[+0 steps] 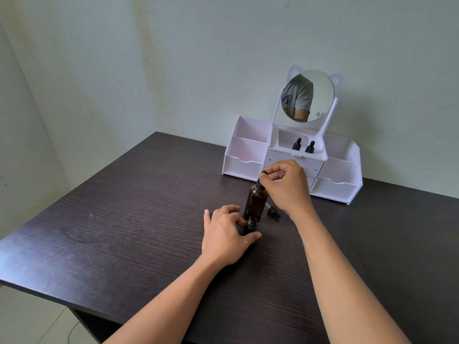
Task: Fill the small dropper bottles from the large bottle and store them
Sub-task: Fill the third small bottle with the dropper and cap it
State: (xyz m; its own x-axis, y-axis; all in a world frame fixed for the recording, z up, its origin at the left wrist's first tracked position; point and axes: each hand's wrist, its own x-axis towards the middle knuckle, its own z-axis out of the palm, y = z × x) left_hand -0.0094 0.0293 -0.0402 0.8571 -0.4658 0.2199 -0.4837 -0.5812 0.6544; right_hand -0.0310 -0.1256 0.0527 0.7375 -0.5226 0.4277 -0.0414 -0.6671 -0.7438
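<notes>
A large amber bottle (255, 202) stands upright on the dark table (139, 219). My right hand (285, 187) pinches the black dropper top (261, 180) at the large bottle's neck. In front of it stands a small dark bottle (250, 225) with its threaded neck uncapped, held between the thumb and fingers of my left hand (227, 234). A small dropper cap with its glass tube (273, 211) lies on the table just right of the large bottle. Two capped small dropper bottles (303, 146) stand in the middle compartment of the white organizer (243, 150).
The white organizer has side bins, drawers and a round cat-eared mirror (320, 95), and stands against the wall at the table's far edge. The mirror reflects a person's grey sleeve. The table's front edge runs low at the left.
</notes>
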